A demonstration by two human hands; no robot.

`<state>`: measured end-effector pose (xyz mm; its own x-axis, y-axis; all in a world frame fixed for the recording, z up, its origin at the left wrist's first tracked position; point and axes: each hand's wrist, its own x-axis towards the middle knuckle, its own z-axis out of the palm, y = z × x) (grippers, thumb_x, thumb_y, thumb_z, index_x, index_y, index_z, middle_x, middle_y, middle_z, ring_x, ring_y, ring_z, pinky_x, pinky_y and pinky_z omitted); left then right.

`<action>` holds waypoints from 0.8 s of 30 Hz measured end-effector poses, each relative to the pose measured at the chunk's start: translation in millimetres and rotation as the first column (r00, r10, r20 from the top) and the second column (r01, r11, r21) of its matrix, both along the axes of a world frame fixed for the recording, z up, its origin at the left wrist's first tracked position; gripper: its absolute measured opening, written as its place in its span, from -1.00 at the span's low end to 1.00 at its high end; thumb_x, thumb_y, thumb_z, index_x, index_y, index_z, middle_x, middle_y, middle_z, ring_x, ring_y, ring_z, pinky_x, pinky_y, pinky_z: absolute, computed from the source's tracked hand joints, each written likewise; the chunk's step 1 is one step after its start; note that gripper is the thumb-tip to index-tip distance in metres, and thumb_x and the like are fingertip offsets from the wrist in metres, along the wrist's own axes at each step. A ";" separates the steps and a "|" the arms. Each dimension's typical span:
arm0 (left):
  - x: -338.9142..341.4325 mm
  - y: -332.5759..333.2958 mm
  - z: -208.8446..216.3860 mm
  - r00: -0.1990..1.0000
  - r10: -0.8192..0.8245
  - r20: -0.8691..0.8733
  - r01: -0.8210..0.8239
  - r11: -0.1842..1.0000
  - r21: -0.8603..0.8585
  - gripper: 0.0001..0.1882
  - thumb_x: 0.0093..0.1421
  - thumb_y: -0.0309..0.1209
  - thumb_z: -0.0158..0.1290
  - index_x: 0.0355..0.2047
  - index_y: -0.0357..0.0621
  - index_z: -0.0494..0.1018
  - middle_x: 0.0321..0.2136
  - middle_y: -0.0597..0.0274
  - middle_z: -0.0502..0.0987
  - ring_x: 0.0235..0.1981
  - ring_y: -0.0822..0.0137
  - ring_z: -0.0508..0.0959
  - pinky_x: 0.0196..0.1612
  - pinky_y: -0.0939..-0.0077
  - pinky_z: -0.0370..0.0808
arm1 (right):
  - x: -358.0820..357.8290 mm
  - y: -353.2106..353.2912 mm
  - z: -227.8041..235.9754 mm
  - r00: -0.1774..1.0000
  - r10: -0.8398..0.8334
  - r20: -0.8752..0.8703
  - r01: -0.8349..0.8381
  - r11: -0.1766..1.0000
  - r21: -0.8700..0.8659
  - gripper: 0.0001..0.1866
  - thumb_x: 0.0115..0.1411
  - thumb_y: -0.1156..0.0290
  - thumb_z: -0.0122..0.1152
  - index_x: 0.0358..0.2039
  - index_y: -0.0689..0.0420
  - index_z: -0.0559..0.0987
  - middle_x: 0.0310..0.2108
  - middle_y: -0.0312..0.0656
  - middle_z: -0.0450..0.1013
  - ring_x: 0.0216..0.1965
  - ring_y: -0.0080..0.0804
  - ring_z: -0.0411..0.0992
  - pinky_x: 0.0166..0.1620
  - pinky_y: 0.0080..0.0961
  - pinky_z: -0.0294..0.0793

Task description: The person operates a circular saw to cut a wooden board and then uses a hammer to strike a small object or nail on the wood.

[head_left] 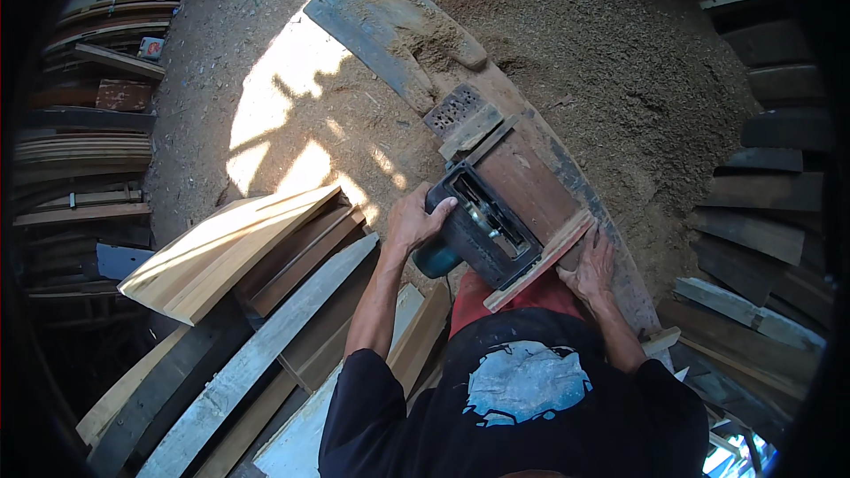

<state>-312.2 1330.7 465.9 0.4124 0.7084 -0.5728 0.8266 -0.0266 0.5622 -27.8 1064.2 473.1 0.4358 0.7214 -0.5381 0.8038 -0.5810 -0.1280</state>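
Observation:
My left hand (416, 222) is closed round the side of a handheld power tool (456, 228), with the thumb on its edge. The tool lies tilted so that its black rectangular base plate, with a slot and metal parts inside, faces up; a teal housing shows below. Its exact kind is hard to tell. Along the plate's near edge runs a narrow reddish wood strip (542, 263). My right hand (590, 267) rests at the strip's far right end, fingers spread over the long wooden plank bench (567, 158). A brown board (524, 179) lies beside the tool on the bench.
A perforated block (452, 111) and small wood pieces (471, 133) sit farther along the bench. Sawdust (620, 80) heaps at the right. Stacked boards (235, 252) stand close at my left, and more timber (768, 190) lines the right side.

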 end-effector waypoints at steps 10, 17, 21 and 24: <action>3.6 3.2 0.2 0.999 0.012 -0.032 -0.010 0.997 0.078 -0.38 0.26 0.23 0.05 -0.25 -0.18 0.58 -0.44 -0.20 0.63 -0.30 -0.24 0.65 -0.19 -0.03 0.52 | -11.5 -3.9 4.3 0.999 -0.030 0.042 0.033 0.997 -0.071 0.40 -0.27 0.02 0.64 0.43 0.36 -0.03 0.20 0.26 0.16 0.21 0.23 0.19 0.33 0.05 0.16; 1.6 10.3 6.9 0.998 0.069 0.016 -0.068 0.998 -0.007 -0.33 0.30 0.24 -0.01 -0.03 -0.17 0.54 -0.24 -0.20 0.65 -0.14 -0.13 0.65 -0.07 0.03 0.52 | -11.0 -4.4 2.2 0.996 0.020 0.083 -0.015 0.998 -0.064 0.39 -0.24 -0.06 0.58 0.42 0.40 -0.03 0.14 0.22 0.20 0.16 0.21 0.23 0.29 0.05 0.21; 7.5 41.4 -37.5 0.950 0.288 0.117 -0.304 0.941 0.148 -0.30 0.32 0.18 0.02 0.03 -0.30 0.49 -0.22 -0.20 0.65 -0.12 -0.07 0.66 -0.05 0.08 0.53 | -12.3 0.5 3.7 0.996 0.010 0.087 -0.005 0.999 -0.054 0.40 -0.26 -0.06 0.59 0.41 0.40 -0.02 0.11 0.20 0.22 0.15 0.19 0.25 0.29 0.04 0.23; 44.7 81.3 -43.4 0.933 0.337 0.128 -0.347 0.935 0.066 -0.24 0.27 0.19 0.06 0.02 -0.39 0.48 -0.12 -0.28 0.62 -0.03 -0.12 0.63 0.04 0.09 0.52 | -10.4 -3.3 1.3 0.994 0.016 0.104 -0.010 0.998 -0.062 0.41 -0.27 -0.07 0.60 0.42 0.40 -0.02 0.10 0.18 0.22 0.14 0.18 0.26 0.28 0.03 0.23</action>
